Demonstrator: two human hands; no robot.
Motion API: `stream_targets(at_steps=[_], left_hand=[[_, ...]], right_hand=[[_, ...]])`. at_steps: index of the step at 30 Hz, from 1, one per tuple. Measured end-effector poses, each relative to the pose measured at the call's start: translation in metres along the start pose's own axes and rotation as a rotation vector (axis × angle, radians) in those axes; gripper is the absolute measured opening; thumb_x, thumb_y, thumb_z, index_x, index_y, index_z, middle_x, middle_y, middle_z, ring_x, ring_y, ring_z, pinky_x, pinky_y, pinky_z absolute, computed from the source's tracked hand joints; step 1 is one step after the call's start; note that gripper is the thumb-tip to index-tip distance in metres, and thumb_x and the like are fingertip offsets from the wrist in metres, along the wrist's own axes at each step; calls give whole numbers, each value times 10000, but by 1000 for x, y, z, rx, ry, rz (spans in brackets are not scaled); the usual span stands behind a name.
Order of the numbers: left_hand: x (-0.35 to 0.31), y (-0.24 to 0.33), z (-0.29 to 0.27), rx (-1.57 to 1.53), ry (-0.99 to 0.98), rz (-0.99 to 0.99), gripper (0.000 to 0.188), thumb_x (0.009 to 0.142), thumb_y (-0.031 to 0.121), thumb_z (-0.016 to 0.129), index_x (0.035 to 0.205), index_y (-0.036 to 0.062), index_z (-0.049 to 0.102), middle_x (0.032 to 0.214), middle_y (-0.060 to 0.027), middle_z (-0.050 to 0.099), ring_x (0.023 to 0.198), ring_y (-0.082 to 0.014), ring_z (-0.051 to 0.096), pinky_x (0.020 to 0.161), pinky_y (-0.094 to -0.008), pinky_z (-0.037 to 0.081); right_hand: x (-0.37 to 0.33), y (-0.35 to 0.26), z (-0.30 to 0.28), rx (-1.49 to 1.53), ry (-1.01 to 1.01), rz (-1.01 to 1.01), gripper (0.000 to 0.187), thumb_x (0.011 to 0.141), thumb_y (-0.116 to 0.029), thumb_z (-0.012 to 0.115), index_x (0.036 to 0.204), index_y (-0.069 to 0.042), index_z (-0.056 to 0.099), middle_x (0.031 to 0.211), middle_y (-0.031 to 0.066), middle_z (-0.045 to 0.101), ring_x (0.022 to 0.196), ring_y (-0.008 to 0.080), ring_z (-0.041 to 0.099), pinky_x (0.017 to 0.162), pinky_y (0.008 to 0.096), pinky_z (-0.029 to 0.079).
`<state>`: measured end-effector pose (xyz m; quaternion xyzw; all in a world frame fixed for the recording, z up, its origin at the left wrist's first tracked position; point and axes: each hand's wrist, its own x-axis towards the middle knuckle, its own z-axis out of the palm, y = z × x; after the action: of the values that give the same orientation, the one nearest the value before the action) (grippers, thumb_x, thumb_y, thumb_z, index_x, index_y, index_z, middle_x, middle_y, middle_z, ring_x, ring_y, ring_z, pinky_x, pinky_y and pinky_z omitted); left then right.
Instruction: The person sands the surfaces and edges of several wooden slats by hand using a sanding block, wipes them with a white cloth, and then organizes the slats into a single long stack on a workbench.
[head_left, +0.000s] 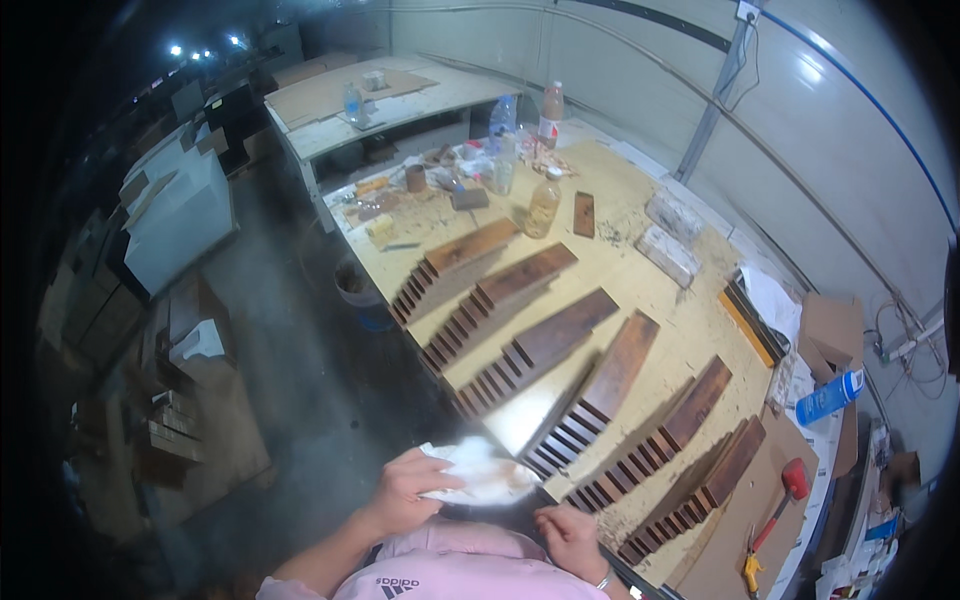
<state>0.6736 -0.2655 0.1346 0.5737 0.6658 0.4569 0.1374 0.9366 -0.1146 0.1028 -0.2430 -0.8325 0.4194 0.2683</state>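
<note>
My left hand point(408, 490) is closed on a crumpled white cloth point(480, 473), held out just off the near edge of the worktable point(545, 370). My right hand point(572, 536) is curled at that edge, right of the cloth; whatever its fingers may hold is hidden. Several brown wooden pieces with comb-like slotted ends lie in a slanting row across the table, slots facing me. One slotted wooden piece point(610, 375) lies just beyond the cloth, and another slotted piece point(690, 405) is beyond my right hand.
A bottle of amber liquid point(543, 205), a small wooden block point(584, 214) and wrapped white blocks point(667, 256) stand farther back. At right are a blue bottle point(829, 398), a red-headed mallet point(792, 485) and a yellow-handled tool point(752, 572). A bucket point(358, 285) stands beside the table's left edge.
</note>
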Motion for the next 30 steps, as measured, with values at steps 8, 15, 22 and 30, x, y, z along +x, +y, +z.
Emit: stream_targets(at_steps=[8, 15, 22, 30], left_hand=[[71, -111, -152, 28, 341, -43, 404, 640, -89, 713, 1004, 56, 809, 1044, -162, 753, 957, -308, 680, 851, -374, 543], [197, -181, -208, -79, 453, 32, 320, 755, -85, 714, 1061, -4, 760, 1078, -142, 729, 995, -268, 682, 896, -333, 515], [355, -241, -184, 59, 394, 283, 365, 765, -58, 720, 1111, 49, 770, 1153, -156, 728, 1072, -335, 660, 961, -381, 509], [463, -333, -101, 146, -141, 177, 457, 786, 195, 820, 1229, 105, 760, 1448, -159, 614, 1321, -364, 533, 1159, -445, 397]], right_hand=[[52, -14, 154, 122, -70, 197, 241, 897, 20, 635, 1112, -22, 734, 977, 167, 734, 900, 318, 741, 801, 370, 588], [106, -48, 204, 62, 50, 288, 250, 900, 10, 636, 1126, -36, 733, 1031, 147, 712, 911, 301, 737, 813, 351, 602], [167, -11, 231, 180, 41, 388, 187, 948, -59, 650, 1111, -32, 737, 1059, 137, 719, 929, 289, 737, 822, 357, 604], [243, 30, 267, 179, -53, 357, 214, 972, -184, 674, 1107, -34, 744, 1063, 151, 726, 959, 347, 718, 863, 386, 572]])
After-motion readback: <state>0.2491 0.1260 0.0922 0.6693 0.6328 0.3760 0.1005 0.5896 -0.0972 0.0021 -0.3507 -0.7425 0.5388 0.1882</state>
